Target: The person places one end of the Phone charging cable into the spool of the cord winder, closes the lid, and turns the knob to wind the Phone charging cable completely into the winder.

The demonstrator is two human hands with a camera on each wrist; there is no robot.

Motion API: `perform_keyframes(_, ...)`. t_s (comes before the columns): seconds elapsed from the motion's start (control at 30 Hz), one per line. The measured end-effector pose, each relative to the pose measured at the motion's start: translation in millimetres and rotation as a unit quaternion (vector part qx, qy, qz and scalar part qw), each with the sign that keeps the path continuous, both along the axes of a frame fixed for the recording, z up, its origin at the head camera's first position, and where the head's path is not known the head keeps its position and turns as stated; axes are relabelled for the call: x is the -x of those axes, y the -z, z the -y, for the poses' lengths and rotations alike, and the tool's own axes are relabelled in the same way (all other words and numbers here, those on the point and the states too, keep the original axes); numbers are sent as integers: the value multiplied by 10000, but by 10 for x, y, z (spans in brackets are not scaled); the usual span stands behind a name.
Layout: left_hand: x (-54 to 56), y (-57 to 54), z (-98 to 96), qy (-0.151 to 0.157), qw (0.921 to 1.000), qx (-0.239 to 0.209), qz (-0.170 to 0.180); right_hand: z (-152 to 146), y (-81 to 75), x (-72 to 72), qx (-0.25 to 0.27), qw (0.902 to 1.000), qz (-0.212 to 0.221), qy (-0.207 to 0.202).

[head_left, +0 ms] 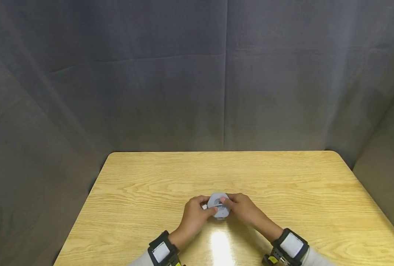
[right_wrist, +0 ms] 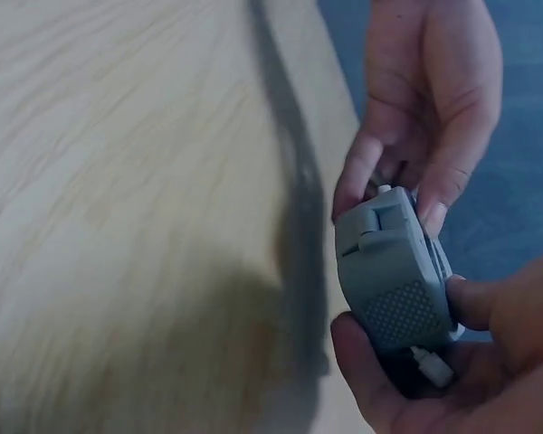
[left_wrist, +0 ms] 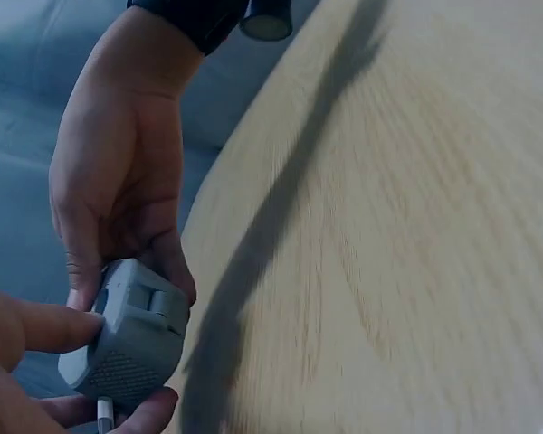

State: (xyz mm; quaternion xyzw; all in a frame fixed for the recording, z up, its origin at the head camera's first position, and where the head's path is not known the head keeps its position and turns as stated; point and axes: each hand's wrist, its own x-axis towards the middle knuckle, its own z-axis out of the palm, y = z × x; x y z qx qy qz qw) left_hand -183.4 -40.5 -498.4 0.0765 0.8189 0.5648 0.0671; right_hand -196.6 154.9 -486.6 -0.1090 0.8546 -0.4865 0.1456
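Observation:
Both hands hold a small grey many-sided case (head_left: 222, 212) above the table. Its top has a round recess; a dotted side and a hinge-like notch show on the case (right_wrist: 400, 312) in the right wrist view. My left hand (head_left: 194, 214) grips its left side, thumb on top. Opposite, my right hand (head_left: 246, 208) pinches the right side, its thumb near the recess. A white cable plug (right_wrist: 432, 366) pokes out by the right hand's fingers. Beside the left hand, another white plug (head_left: 204, 207) sticks out. Fingers hide the underside.
The wood-grain table (head_left: 143, 181) spreads around the hands, with a bright light reflection near its front. Grey cloth curtains (head_left: 163, 92) hang behind the table and along both sides. Each wrist wears a black strap with a camera.

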Motion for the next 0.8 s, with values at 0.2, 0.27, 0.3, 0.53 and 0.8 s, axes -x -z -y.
perform_keyframes(0.2, 21, 106, 6, -109, 9976, 640, -255, 64, 119, 5, -335, 9989, -71, 305)
perform_keyframes(0.27, 31, 134, 11, -139, 9967, 706, -380, 81, 136, 22, -454, 9980, -159, 420)
perform_keyframes(0.3, 36, 143, 12, -144, 9964, 727, -411, 89, 142, 26, -501, 9974, -205, 472)
perform_keyframes(0.53, 88, 111, 24, 182, 9964, 656, -505, 141, 176, 43, -602, 9954, -399, 631)
perform_keyframes(0.8, 119, 65, 16, 395, 9941, 932, -395, 184, 200, 42, -1085, 9882, -1011, 385)
